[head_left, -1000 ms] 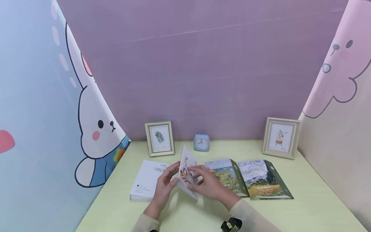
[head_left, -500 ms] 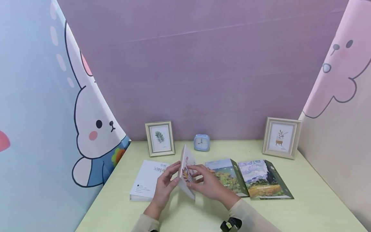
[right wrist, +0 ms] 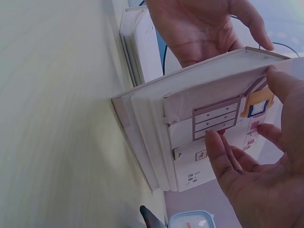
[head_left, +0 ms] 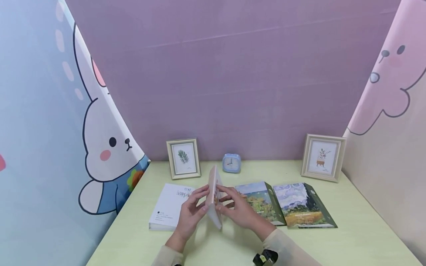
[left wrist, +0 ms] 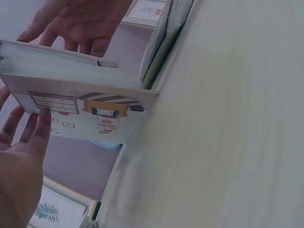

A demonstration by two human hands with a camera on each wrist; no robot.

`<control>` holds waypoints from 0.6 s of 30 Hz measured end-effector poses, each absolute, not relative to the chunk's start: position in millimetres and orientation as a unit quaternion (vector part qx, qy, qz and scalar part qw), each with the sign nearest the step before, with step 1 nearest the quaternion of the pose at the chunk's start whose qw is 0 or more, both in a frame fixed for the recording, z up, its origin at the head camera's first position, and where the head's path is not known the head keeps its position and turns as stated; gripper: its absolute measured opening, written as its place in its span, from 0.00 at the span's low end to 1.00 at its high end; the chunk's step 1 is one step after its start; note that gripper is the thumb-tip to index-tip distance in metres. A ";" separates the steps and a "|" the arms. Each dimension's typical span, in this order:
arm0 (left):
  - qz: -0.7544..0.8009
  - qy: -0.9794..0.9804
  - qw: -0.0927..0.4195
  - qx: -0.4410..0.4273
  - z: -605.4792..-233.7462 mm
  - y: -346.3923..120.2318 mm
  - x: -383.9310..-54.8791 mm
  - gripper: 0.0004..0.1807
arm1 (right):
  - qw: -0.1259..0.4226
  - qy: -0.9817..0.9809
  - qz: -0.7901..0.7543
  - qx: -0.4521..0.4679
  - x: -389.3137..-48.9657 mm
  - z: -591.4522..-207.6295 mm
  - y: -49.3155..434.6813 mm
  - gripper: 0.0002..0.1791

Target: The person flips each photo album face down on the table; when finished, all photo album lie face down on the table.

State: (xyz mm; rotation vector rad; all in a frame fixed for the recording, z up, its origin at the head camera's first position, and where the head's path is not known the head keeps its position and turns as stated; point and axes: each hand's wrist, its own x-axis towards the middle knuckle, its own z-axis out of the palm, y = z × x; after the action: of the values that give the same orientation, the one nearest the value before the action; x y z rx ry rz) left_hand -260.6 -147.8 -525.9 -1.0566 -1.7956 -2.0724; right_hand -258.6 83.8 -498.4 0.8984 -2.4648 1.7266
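Observation:
A small thick book (head_left: pixel 213 199) stands on edge between my two hands, its cover printed with a chest of drawers and a yellow chair. In the head view I see it nearly edge-on. My left hand (head_left: pixel 190 210) holds it from the left, fingertips and thumb against that cover. On the other cover, the bent fingers of my right hand (head_left: pixel 240 211) grip it, spread across the print in the right wrist view. White page edges (left wrist: pixel 71 69) show in the left wrist view. Whether the book's lower edge touches the table I cannot tell.
A white book (head_left: pixel 166 210) lies left on the pale table (head_left: pixel 359 236). Two books with painted landscape covers, one (head_left: pixel 257 203) beside the other (head_left: pixel 301 205), lie right. Behind stand a leaf picture frame (head_left: pixel 183 159), a blue alarm clock (head_left: pixel 231 163) and another frame (head_left: pixel 323 158).
The book has turned between my hands, so its right cover shows less in the head view. My right fingertips have shifted slightly with it; my left hand has hardly moved.

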 end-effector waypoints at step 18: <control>-0.716 -0.606 0.064 -0.341 -531.5 -145.3 -263.8 0.26 | -0.005 -0.774 0.576 0.264 -258.4 -496.6 95.1 0.34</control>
State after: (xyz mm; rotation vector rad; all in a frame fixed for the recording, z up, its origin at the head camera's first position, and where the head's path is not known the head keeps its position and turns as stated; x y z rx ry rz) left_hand -263.8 -145.3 -531.5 -1.0282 -1.8297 -2.1613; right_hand -258.4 95.1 -496.6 0.8313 -2.4382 1.8153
